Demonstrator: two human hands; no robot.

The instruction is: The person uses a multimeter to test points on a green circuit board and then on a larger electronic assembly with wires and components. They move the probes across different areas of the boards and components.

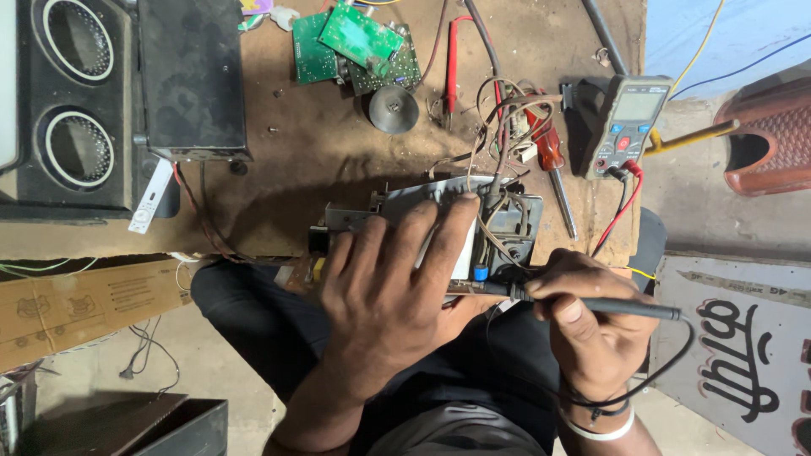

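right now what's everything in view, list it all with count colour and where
metal chassis with wiring: 1, grey, bench front edge, under the left hand
soldering iron: 1, black, in the right hand, tip at the chassis
multimeter: 1, grey, bench right, red and black leads plugged in
screwdriver: 1, red handle, left of the multimeter
circuit boards: about 3, green, bench top centre
round metal disc: 1, grey, below the boards
speaker cabinet: 1, black, two cones, far left
black box: 1, beside the speaker
cardboard: 1, brown, lower left
left hand: fingers spread over the chassis
right hand: gripping the iron, bands at the wrist
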